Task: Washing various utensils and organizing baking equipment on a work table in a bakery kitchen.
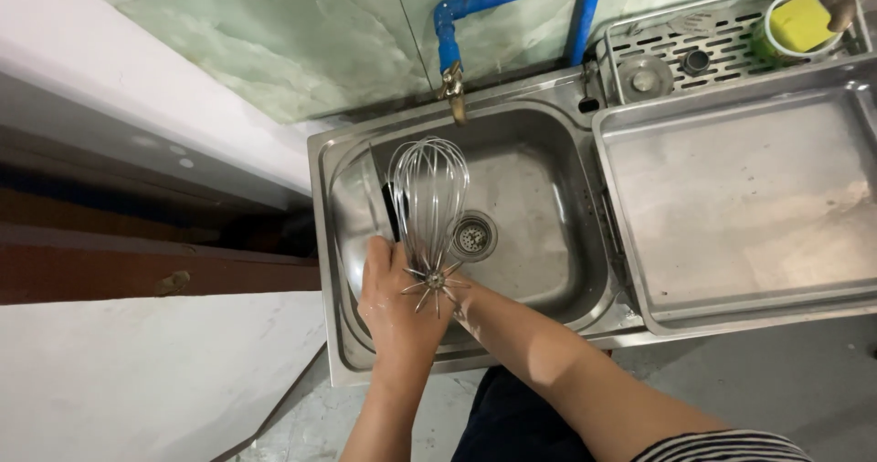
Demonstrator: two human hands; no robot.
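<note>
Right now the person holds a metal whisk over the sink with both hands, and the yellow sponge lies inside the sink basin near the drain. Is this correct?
Not quite. The head view shows the yellow sponge in a small round cup on the slotted rack at the upper right, not in the basin. The rest holds: the left hand and the right hand hold the metal whisk over the sink, close to the drain.

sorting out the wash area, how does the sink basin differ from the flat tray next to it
The sink basin is deep with rounded corners; the tray is shallow and square-edged. The basin has a round drain and a tap above it; the tray shows neither. The hands hold a whisk over the basin, not the tray. Both are bare steel.
</note>
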